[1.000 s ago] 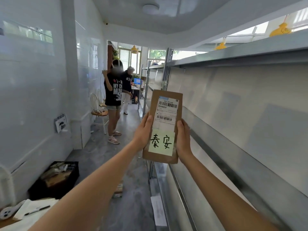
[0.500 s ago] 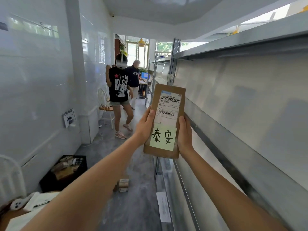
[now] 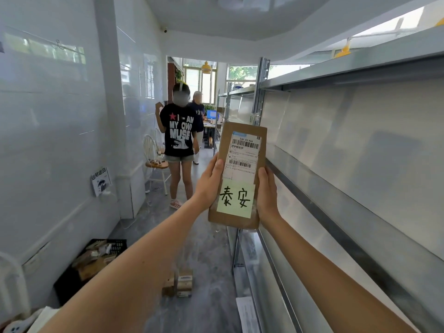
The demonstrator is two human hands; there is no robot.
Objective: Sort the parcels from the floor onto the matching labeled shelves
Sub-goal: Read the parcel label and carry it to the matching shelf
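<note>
Both bare forearms reach forward and slightly up, meeting in the middle of the view. The left hand (image 3: 208, 186) wraps the left edge of the parcel (image 3: 240, 174), thumb lying up along the front face and the other fingers hidden behind it. The right hand (image 3: 266, 193) clasps the right edge the same way, thumb forward on the cardboard. So both hands are grasping the one flat brown parcel, held upright at arm's length in the air, level with the shelving (image 3: 360, 145) just to the right of the grip.

One parcel is in the hands. It carries one white shipping label (image 3: 243, 153) with two barcodes above the grip line, and one pale green sticky note (image 3: 235, 200) between the two hands, handwritten 泰安.

Far left of the grip and below it, one black crate (image 3: 120, 243) sits on the floor against the wall, filled with several brown parcels; their count cannot be told. Below the grip, a small cluster of boxes (image 3: 179, 282) lies on the floor, seemingly two or three. Left of and beyond the grip stand two people: one in a black printed T-shirt (image 3: 179, 133), a second partly hidden behind. One white chair (image 3: 153, 159) stands beside them. Right of the grip run the metal shelves; a sheet of paper (image 3: 247, 316) lies on the lowest visible level.
</note>
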